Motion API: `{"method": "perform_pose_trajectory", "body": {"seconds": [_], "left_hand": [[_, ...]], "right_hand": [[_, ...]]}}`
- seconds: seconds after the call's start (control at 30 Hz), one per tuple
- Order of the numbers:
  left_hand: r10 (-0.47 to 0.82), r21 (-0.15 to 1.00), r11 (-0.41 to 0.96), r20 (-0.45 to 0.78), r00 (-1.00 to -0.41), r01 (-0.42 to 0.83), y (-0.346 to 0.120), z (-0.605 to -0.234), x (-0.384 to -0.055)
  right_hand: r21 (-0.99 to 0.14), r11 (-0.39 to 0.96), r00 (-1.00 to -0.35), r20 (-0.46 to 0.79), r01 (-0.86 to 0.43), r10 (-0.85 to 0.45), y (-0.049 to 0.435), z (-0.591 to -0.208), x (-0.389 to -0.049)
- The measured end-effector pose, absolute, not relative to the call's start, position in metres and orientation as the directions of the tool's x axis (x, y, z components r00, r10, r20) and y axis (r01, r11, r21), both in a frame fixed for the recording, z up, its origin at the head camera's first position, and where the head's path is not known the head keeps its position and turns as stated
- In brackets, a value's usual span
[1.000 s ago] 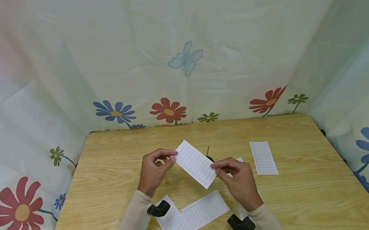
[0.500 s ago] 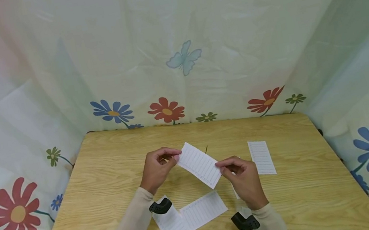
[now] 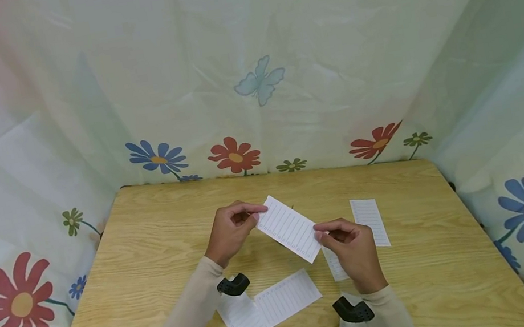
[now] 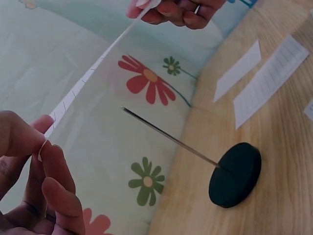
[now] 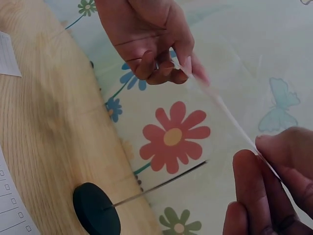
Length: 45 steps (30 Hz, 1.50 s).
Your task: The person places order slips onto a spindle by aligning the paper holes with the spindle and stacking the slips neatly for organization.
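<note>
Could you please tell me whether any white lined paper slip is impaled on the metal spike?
No, the thin metal spike stands bare down to its round dark base.

From back here I count six thin white paper slips with lines: one slip in two bare hands, the left hand and the right hand, and five table slips on one yellow-brown wooden table. My wrist views show one shiny metal spike on one round dark base. I see two black wrist pieces.
</note>
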<state>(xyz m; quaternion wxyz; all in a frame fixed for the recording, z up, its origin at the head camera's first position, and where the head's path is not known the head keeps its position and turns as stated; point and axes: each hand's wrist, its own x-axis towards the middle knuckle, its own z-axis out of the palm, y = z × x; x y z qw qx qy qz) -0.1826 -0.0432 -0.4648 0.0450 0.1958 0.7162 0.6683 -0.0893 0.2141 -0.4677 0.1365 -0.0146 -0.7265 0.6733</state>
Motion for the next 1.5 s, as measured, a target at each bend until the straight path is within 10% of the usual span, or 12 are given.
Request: {"method": "perform_pose_trajectory", "body": {"seconds": [1.5], "left_hand": [[0.359,0.984,0.057,0.135,-0.923,0.166,-0.008,-0.462,-0.203]], "right_hand": [[-0.998,0.057,-0.911,0.043,-0.021,0.409,0.227,-0.470,-0.096]]}}
